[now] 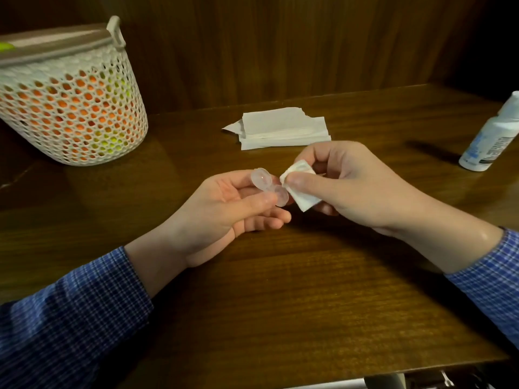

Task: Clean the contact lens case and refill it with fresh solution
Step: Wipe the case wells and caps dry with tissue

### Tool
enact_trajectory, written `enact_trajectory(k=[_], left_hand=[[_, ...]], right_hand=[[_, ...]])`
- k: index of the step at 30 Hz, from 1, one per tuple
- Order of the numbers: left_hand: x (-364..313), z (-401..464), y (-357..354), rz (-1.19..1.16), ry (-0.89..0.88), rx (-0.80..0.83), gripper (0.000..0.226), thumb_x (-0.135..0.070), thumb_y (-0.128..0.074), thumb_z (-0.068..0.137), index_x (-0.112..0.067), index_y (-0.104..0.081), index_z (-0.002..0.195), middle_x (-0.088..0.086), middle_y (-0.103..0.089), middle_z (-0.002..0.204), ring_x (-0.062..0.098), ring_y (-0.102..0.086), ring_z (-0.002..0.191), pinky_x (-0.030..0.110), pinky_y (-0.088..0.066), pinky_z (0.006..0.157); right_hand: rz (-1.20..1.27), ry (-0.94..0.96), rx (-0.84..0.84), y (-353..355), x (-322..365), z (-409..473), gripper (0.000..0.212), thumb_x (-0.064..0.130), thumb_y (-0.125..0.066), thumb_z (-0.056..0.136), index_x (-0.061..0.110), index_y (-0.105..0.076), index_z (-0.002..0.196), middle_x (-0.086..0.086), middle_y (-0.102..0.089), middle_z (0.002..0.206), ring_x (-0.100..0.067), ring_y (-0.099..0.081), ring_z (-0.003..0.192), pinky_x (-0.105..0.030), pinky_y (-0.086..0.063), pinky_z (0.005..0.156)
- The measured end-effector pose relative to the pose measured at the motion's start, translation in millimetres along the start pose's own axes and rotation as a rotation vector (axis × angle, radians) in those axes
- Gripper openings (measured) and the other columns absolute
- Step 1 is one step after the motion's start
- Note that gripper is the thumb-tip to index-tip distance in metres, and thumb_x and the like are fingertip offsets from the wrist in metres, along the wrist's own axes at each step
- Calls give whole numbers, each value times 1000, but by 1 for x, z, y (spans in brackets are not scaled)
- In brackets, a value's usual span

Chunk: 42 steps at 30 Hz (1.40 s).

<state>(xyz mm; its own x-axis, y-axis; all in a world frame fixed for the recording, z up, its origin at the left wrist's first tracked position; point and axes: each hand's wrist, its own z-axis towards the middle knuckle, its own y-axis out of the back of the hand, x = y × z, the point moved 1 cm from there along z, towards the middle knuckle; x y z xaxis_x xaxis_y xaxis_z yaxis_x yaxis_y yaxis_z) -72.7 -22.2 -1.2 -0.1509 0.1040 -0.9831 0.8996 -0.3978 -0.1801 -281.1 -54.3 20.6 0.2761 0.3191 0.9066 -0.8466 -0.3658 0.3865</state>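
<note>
My left hand pinches a clear plastic contact lens case between thumb and fingers, a little above the wooden table. Its two round wells show, one above the other. My right hand grips a small folded piece of white tissue right beside the case, touching or nearly touching the lower well. A white solution bottle with a printed label stands at the far right edge, its cap cut off by the frame.
A stack of white folded tissues lies on the table behind my hands. A white perforated basket with orange and green contents stands at the back left. A wood-panelled wall rises behind the table.
</note>
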Motion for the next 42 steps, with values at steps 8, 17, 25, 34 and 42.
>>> enact_trajectory(k=[8, 17, 25, 34, 42], left_hand=[[-2, 2, 1, -134, 102, 4, 29, -21, -77, 76, -12, -80, 104, 11, -78, 100, 13, -74, 81, 20, -59, 70], [2, 3, 4, -135, 119, -20, 23, -16, -70, 85, -7, -77, 105, 12, -75, 94, 16, -74, 83, 22, -60, 71], [1, 4, 3, -99, 132, -27, 24, -17, -66, 84, -2, -75, 101, 14, -75, 87, 15, -73, 76, 21, -60, 67], [2, 5, 4, -66, 133, -40, 27, -16, -67, 81, -1, -74, 103, 13, -75, 84, 15, -73, 75, 20, -59, 65], [8, 2, 3, 179, -44, -49, 27, -13, -74, 80, -12, -79, 106, 12, -76, 104, 20, -73, 86, 30, -61, 78]], right_hand=[[74, 90, -65, 5, 3, -1, 16, 3, -73, 90, 12, -69, 103, 4, -76, 88, -13, -74, 77, -21, -57, 68], [-250, 212, -31, -1, 3, -4, 3, 23, -75, 89, 23, -73, 92, 11, -71, 85, -8, -66, 83, -16, -52, 68], [-192, 184, 94, 3, 3, -4, 7, 20, -71, 90, 22, -72, 96, 6, -71, 89, -14, -72, 69, -24, -58, 63], [-167, 170, 34, 0, 2, -4, 8, 20, -76, 88, 25, -75, 93, 14, -73, 81, -8, -68, 56, -18, -53, 57], [15, -147, 214, 4, 0, 0, 12, 25, -81, 84, 15, -76, 89, 2, -68, 59, -5, -56, 49, -16, -47, 52]])
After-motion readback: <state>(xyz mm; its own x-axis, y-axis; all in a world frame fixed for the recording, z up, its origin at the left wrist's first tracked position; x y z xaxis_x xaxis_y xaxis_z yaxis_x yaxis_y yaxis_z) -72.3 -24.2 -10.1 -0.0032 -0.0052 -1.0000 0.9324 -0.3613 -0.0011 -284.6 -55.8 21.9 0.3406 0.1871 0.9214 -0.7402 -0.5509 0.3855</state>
